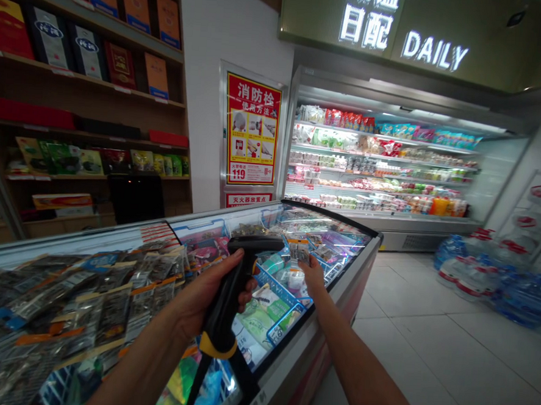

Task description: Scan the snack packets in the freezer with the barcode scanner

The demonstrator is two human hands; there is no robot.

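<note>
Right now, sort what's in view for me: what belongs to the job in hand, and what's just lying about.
Job in hand:
- black-and-yellow scanner, held
- small packet, held
- heap of packets, probably

Just about:
- large bottles on the floor
- shelved boxes
- red-and-yellow poster

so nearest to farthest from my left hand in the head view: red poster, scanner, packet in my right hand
1. Scanner, gripped in your left hand
2. Packet, rightward in your right hand
3. Red poster, on the wall beyond the freezer
</note>
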